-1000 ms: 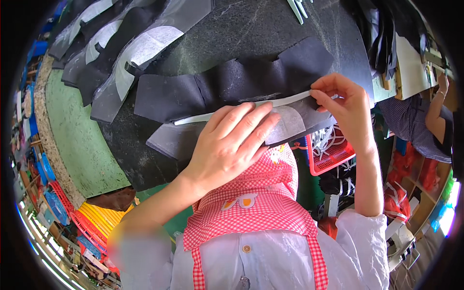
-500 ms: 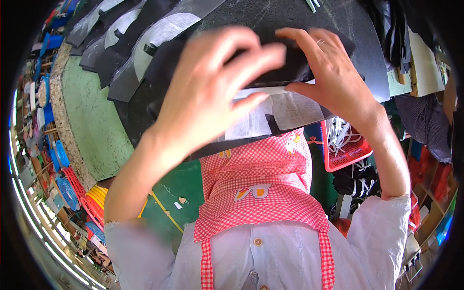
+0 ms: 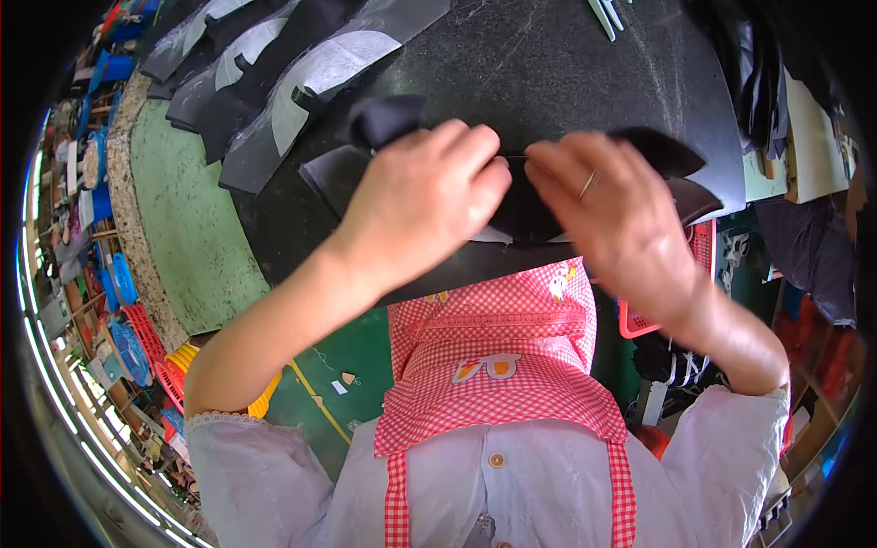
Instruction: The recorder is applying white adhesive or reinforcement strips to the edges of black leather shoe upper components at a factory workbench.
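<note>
A black, flexible sheet piece (image 3: 527, 208) lies across the near part of the dark work surface, between my two hands. My left hand (image 3: 422, 196) has its fingers curled and pinched on the piece's upper edge. Close beside it my right hand (image 3: 621, 215), with a ring on one finger, is likewise closed on that edge, slightly blurred. One dark flap (image 3: 388, 121) sticks up past my left hand, and another (image 3: 667, 151) spreads out beyond my right. My fingertips are partly hidden, as is much of the piece beneath my hands.
Overlapping dark panels with pale grey curved patches (image 3: 333, 64) lie at the far left. A pale-handled tool (image 3: 605, 16) rests at the far edge. Black strips (image 3: 754, 82) hang at the right. Below the table's right side is a red basket (image 3: 702, 247).
My hands have come down and closed onto the black piece, the left going from spread to pinched. Pale patches seen below my hands are now mostly covered, and flaps stand out at both sides.
</note>
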{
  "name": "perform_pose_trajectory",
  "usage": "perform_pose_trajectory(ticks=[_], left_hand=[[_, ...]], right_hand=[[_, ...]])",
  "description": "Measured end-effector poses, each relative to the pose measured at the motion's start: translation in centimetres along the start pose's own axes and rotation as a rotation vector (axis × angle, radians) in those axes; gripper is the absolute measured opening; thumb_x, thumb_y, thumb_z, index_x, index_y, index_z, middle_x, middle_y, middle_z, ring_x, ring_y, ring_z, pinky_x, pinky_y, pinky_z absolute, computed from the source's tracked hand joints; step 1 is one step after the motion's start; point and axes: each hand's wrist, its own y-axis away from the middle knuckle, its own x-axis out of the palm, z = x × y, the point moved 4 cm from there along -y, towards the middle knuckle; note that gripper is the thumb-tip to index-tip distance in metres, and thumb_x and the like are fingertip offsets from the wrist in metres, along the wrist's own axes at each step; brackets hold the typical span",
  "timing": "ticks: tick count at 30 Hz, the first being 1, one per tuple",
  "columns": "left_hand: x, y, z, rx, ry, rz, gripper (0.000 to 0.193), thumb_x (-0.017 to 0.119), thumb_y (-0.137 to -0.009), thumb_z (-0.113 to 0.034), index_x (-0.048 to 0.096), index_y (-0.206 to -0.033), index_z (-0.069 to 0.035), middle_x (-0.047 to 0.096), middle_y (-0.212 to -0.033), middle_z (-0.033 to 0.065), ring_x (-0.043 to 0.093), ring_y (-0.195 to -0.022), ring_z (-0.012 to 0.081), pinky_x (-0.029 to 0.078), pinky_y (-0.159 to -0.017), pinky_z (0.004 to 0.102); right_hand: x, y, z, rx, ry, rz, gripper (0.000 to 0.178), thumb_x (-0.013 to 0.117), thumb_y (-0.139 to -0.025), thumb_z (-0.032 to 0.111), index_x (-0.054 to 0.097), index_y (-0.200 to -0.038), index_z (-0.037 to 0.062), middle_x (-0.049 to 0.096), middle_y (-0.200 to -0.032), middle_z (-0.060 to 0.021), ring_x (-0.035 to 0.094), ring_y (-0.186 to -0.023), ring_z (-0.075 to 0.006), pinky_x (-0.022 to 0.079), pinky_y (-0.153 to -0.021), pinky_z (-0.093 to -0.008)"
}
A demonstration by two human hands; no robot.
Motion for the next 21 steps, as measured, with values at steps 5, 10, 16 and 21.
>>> perform_pose_trajectory(ticks=[5,10,16,21], left_hand=[[-0.5,3.0,-4.7,-0.099,-0.435,0.282,0.047,0.062,-0.091,-0.011,0.067,-0.137,-0.003,0.062,-0.146,0.0143,0.061,-0.134,0.0283,0.045,-0.116,0.0491],[-4.6,4.6,1.2,-0.252,0.008,0.09,0.065,0.068,-0.075,0.005,0.068,-0.138,-0.01,0.074,-0.122,0.0091,0.069,-0.116,0.0275,0.045,-0.11,0.0467],[-3.7,5.0,5.9,-0.448,0.322,0.064,0.071,0.072,-0.069,0.011,0.072,-0.135,-0.014,0.074,-0.103,0.0073,0.07,-0.095,0.0222,0.056,-0.088,0.0349],[-2.6,5.9,9.1,-0.266,0.335,0.044,0.047,0.076,-0.069,0.006,0.081,-0.113,-0.01,0.068,-0.093,0.0043,0.068,-0.094,0.0209,0.056,-0.077,0.0291]], right_hand=[[-1.5,1.8,2.6,0.107,-0.248,0.212,0.049,0.067,-0.082,-0.001,0.067,-0.131,-0.0091,0.062,-0.145,-0.0185,0.06,-0.133,-0.033,0.053,-0.109,-0.042],[-0.7,-0.4,2.4,0.237,-0.383,0.192,0.04,0.083,-0.079,0.009,0.07,-0.114,-0.0061,0.066,-0.122,-0.0181,0.064,-0.113,-0.0348,0.056,-0.098,-0.043],[3.7,-4.2,2.3,0.267,-0.588,-0.173,0.029,0.079,-0.084,0.006,0.071,-0.11,-0.0044,0.065,-0.108,-0.0174,0.066,-0.103,-0.0348,0.055,-0.09,-0.0418],[4.0,-4.5,1.2,0.272,-0.841,-0.105,0.032,0.068,-0.09,-0.002,0.072,-0.122,-0.0011,0.066,-0.108,-0.0166,0.066,-0.1,-0.0344,0.055,-0.089,-0.0409]])
